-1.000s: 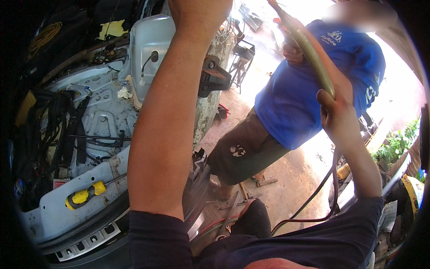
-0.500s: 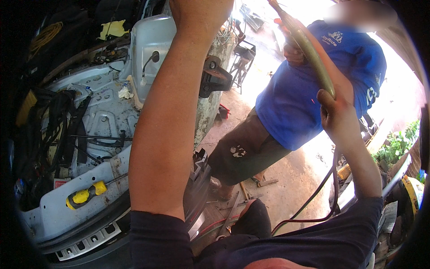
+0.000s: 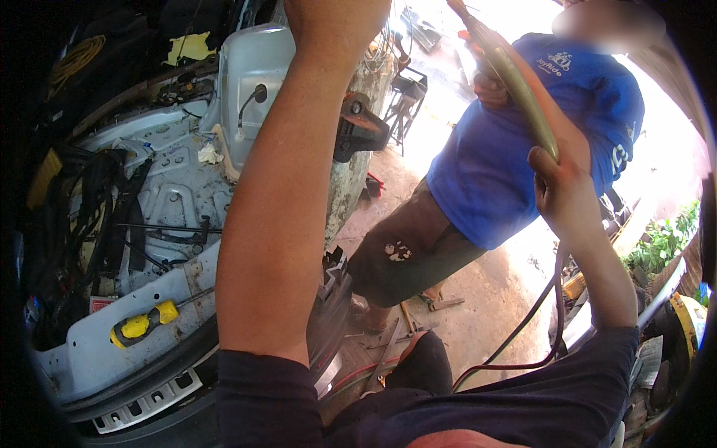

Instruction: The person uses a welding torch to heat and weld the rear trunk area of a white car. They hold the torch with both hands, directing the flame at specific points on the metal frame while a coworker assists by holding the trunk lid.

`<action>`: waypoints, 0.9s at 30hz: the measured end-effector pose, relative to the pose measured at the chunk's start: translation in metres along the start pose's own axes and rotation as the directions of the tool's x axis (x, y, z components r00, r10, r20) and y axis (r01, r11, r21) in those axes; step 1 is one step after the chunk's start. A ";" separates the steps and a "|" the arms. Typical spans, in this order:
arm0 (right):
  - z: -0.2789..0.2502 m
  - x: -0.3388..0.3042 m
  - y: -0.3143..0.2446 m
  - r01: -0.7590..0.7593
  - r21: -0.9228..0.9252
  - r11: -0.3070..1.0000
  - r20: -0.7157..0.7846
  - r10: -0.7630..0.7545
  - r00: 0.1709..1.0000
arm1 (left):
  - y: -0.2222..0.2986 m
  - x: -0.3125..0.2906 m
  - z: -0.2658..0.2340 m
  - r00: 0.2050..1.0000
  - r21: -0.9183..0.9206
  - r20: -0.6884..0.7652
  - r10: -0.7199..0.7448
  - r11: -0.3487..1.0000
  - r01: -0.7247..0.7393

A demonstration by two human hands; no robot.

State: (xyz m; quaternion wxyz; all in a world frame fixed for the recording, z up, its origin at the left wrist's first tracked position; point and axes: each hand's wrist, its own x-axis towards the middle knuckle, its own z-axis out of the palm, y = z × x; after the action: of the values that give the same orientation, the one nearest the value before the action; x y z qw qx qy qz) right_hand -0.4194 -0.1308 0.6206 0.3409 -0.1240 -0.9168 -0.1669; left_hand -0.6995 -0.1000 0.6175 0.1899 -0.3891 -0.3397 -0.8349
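Observation:
My right hand (image 3: 562,187), at the right, is closed round the lower end of a long brass-coloured gas torch (image 3: 526,97). The torch slants toward the upper left, and its tip runs out at the top edge. From below my fist, a dark red and a green hose (image 3: 508,366) curve down toward the floor. My left hand (image 3: 336,26) is raised at the top edge, past the car's corner; its fingers lie outside the picture. Behind the torch is a co-worker's hand (image 3: 489,84); whether it touches the torch I cannot tell.
The co-worker in a blue shirt (image 3: 500,164) stands close in front. At left is the open, stripped rear of a car (image 3: 172,175). A yellow and black tool handle (image 3: 142,326) lies on its sill. Dark brackets (image 3: 362,127) jut out near my forearm. Tools (image 3: 407,321) lie on the floor.

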 end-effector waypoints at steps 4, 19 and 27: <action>-0.010 -0.026 0.016 -0.141 -0.236 0.961 0.082 0.164 0.983 | -0.003 0.001 0.002 1.000 0.034 -0.011 0.029 0.999 -0.028; -0.018 -0.061 0.042 -0.145 -0.609 0.779 0.210 0.336 0.918 | -0.003 0.000 -0.003 1.000 -0.066 -0.011 0.004 0.998 -0.005; -0.015 -0.059 0.038 -0.141 -0.555 0.820 0.213 0.304 0.929 | -0.002 -0.003 -0.003 1.000 -0.085 -0.016 -0.018 0.996 0.017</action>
State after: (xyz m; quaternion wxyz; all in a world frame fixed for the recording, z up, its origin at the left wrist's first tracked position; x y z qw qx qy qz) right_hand -0.3544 -0.1087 0.6009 0.1715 -0.3438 -0.8535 -0.3521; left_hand -0.7001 -0.1010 0.6130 0.1687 -0.3868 -0.3059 -0.8534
